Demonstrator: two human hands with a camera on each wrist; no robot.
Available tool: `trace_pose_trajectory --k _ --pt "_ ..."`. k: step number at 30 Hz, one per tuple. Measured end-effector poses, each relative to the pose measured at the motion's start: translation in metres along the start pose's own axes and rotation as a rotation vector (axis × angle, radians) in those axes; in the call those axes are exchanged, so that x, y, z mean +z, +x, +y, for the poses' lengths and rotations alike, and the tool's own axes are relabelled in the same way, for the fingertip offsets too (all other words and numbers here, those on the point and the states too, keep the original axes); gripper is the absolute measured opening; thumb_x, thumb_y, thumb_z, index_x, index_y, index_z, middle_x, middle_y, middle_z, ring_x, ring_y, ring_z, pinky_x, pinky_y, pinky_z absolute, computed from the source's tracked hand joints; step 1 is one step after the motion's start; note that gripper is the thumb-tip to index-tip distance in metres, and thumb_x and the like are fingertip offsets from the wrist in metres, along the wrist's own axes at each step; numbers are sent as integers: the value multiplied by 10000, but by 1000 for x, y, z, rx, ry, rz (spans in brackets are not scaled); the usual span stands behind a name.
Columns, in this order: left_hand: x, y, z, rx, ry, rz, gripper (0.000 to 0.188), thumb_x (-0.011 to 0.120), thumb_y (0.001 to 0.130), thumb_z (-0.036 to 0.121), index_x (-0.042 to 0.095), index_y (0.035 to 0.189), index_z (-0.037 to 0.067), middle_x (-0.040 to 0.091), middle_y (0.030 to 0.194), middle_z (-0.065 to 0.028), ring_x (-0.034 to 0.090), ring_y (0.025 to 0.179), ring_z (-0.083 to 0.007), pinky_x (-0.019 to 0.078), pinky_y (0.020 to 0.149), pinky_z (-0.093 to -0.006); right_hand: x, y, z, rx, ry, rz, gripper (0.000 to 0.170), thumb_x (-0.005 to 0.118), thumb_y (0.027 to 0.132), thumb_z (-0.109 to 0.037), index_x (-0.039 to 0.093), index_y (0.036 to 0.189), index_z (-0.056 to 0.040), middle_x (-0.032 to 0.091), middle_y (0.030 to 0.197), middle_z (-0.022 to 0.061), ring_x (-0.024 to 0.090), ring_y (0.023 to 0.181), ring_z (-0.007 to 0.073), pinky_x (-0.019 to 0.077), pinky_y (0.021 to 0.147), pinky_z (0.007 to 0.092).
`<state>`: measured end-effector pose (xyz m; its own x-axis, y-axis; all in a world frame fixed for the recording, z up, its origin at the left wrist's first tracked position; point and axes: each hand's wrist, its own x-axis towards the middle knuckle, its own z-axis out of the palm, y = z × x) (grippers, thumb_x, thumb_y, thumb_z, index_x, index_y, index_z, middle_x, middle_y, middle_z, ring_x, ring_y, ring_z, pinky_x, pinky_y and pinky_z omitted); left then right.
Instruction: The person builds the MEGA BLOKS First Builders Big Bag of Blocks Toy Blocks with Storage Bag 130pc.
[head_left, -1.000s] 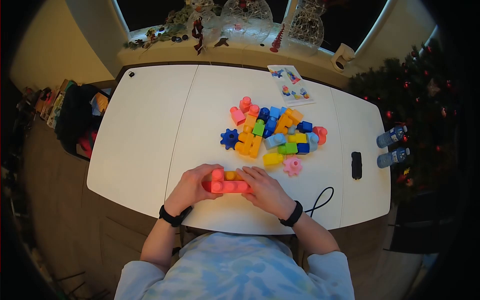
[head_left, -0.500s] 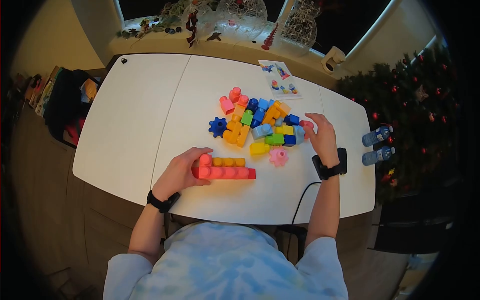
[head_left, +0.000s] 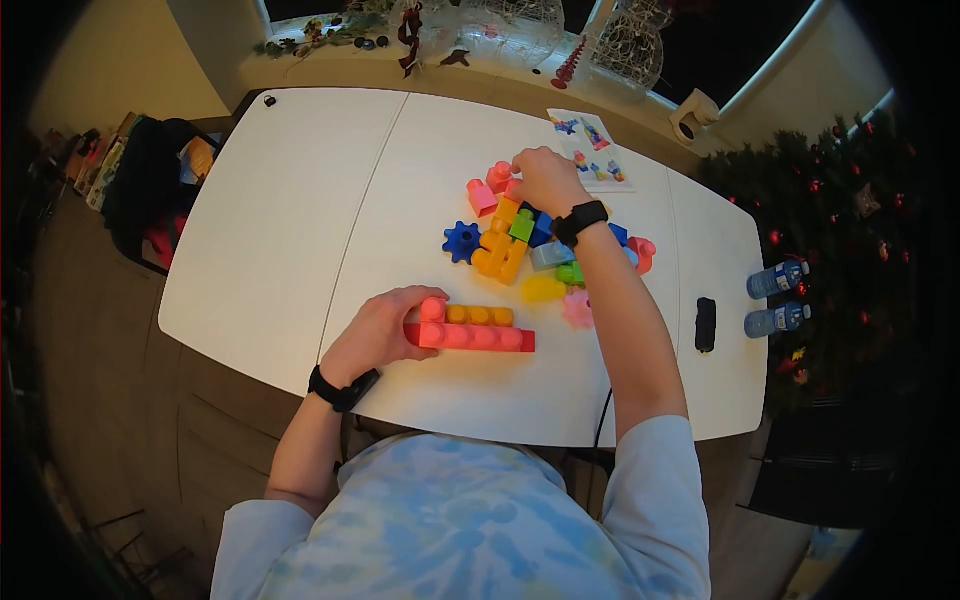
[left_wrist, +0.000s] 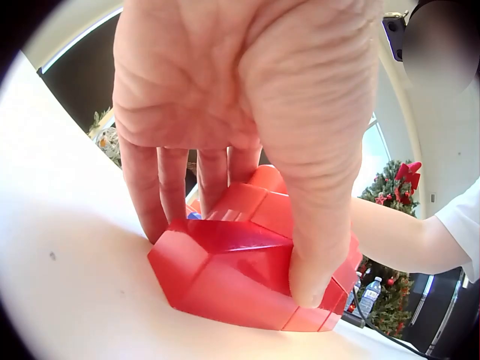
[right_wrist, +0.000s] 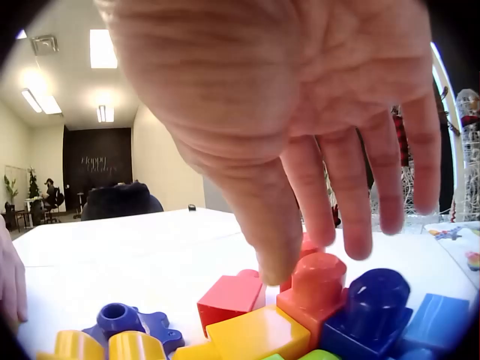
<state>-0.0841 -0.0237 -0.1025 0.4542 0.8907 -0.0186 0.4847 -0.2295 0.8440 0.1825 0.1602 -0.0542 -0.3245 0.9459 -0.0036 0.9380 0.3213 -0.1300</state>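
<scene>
My left hand (head_left: 372, 332) grips the left end of a toy-block build on the table: a long pink row of studded blocks (head_left: 480, 338) on a red base, with an orange studded row (head_left: 482, 316) behind it. In the left wrist view, thumb and fingers span the red base block (left_wrist: 225, 289). My right hand (head_left: 553, 182) is over the far side of the loose block pile. Its thumb and extended fingers hang right above a pink block (right_wrist: 319, 277), with another pink block (right_wrist: 231, 300) and a dark blue block (right_wrist: 375, 300) beside it.
A blue gear-shaped block (head_left: 462, 242) and a pink gear (head_left: 577, 308) flank the pile. Behind it lies a picture sheet (head_left: 605, 165). A black case (head_left: 706, 325) lies at the right; two water bottles (head_left: 778, 279) show beyond the table's right edge.
My right hand left the build, swung out to the right, then came over the far part of the pile. My left hand has stayed on the build's left end.
</scene>
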Motion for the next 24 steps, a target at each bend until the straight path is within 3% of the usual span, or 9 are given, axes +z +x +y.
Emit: trace_pose_trajectory --k 3,5,8,10,11,13,14,16,24 --pt "0 -1 1 26 27 14 665 892 642 102 650 1261 89 710 1153 -138 676 1027 -363 559 921 -417 12 10 -7 40 -43 -16 233 755 832 -128 754 1052 -52 738 1063 188 723 1019 357 578 868 467" --pt "-2 -1 5 4 42 -19 687 903 658 24 640 1293 43 704 1173 -129 716 1060 -279 591 954 -366 20 12 -1 56 -36 12 224 751 831 -119 754 1043 -47 742 1047 187 728 1004 360 579 866 462" --pt "-2 -1 7 -10 57 -14 681 908 657 53 646 1285 49 706 1162 -135 710 1051 -299 587 944 -377 17 -1 2 35 -25 47 212 754 830 -126 745 1027 -48 748 997 184 732 960 362 581 849 447" --pt "-2 0 7 9 88 -3 675 909 659 78 649 1281 54 707 1160 -141 706 1044 -313 583 939 -384 -4 -25 -4 -3 163 216 234 794 816 -148 743 1017 -40 758 948 150 735 866 329 583 797 431" --pt "-2 -1 7 23 116 7 669 909 661 103 652 1276 58 708 1157 -146 701 1036 -328 580 934 -392 -18 -42 -13 -3 160 214 234 794 816 -148 743 1017 -40 758 948 150 735 866 329 583 797 431" --pt "0 0 4 41 120 15 646 884 675 121 643 1273 73 708 1154 -137 681 1035 -339 565 927 -413 -40 -77 -37 -136 531 182 254 800 816 -107 705 1031 -10 748 925 144 719 808 321 574 776 394" --pt "1 -1 3 61 128 22 624 859 690 139 634 1269 88 707 1150 -127 660 1034 -349 550 920 -435 -40 -92 -46 -135 531 178 254 800 816 -107 705 1031 -10 748 925 144 719 808 321 574 776 394" --pt "1 -2 4 58 126 21 624 854 691 136 631 1272 89 706 1153 -126 659 1035 -349 550 918 -436 -36 -117 -64 -237 577 -1 255 793 816 -75 685 1035 -4 718 880 138 695 804 320 564 768 366" --pt "4 -2 4 50 122 36 618 845 688 124 630 1266 80 703 1161 -131 661 1032 -354 550 917 -430 6 -140 -89 -343 557 -38 195 760 826 -56 686 997 1 685 898 152 679 899 346 552 797 415"
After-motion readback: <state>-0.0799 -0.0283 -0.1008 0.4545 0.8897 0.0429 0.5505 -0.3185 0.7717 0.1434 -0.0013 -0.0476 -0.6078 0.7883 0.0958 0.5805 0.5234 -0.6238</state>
